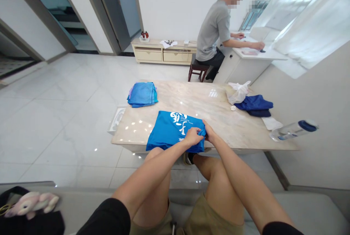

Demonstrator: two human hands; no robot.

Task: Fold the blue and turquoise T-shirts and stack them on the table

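Observation:
A blue cloth bag (pixel 164 129) with white printed characters lies flat at the near edge of the marble-topped table, its lower edge hanging slightly over. My left hand (pixel 193 137) is closed on the bag's right end, fingers pinching the fabric. My right hand (pixel 209 131) grips the same end from the right side, its fingers partly hidden behind the cloth. The fabric is bunched between the two hands. Farther back on the left of the table sits a stack of folded blue cloths (pixel 142 94).
On the table's right are a white plastic bag (pixel 238 92), dark blue cloth (pixel 255 104) and a clear bottle (pixel 294 130) lying tilted. A person (pixel 214 27) sits at a white desk (pixel 251 54) beyond. A plush toy (pixel 32 203) rests on the sofa at left.

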